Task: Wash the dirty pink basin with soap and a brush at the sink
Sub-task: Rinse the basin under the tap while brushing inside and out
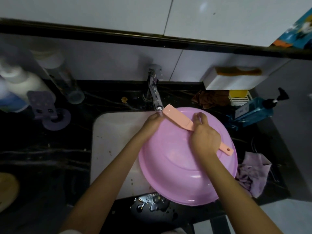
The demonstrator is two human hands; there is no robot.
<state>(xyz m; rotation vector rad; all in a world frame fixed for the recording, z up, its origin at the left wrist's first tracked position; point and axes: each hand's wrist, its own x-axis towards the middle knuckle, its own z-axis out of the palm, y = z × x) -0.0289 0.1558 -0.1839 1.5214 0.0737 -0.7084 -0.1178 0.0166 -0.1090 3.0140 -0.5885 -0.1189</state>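
Note:
The pink basin (184,168) lies upside down and tilted over the right half of the white sink (114,132), its base facing me. My right hand (204,135) grips a salmon-pink long-handled brush (179,117) across the basin's upper part, the brush head under the chrome tap (154,93). My left hand (152,120) holds the basin's far left rim right beneath the spout, where a thin stream of water runs.
A blue pump soap bottle (253,110) lies right of the sink, with a brown rag (211,98), a white box (234,80) and a lilac cloth (253,173) nearby. Bottles (18,88) and a purple holder (45,107) stand at left. Spilled water (150,202) pools on the black counter's front edge.

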